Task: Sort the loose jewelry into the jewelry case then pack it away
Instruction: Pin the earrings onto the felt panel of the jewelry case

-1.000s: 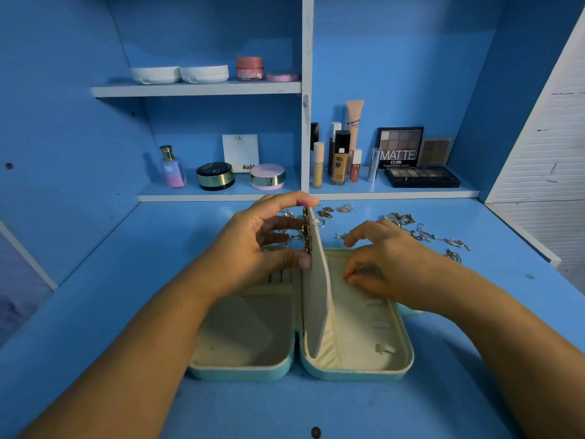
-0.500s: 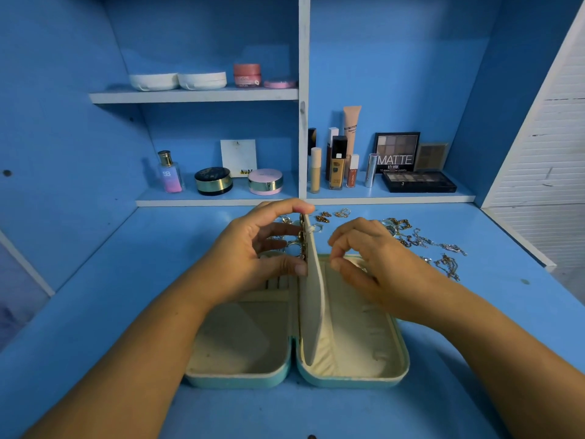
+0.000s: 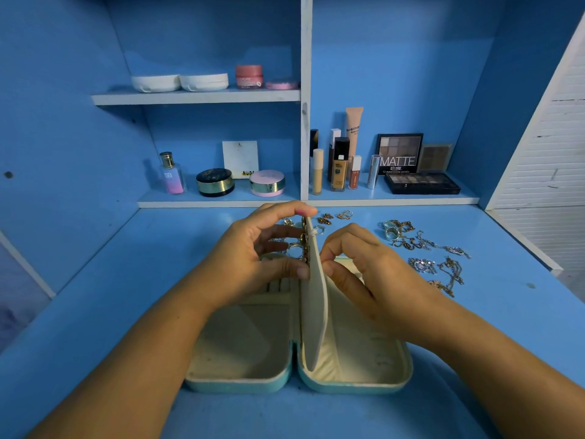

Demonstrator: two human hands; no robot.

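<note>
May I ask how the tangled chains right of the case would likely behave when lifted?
The chains look thin and limp, so they would probably drape and feel light. Being intertwined, several may lift together.

Forearms angled inward; the left hand [image 3: 253, 258] pinched the flap [image 3: 316, 312] upright, and the right hand [image 3: 364, 270], fingers curled, nipped its edge.

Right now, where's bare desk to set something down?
Bare desk lies left of the jewelry case, out to the blue side wall, and in front of it. Behind and right of the case, loose jewelry crowds the top.
</note>
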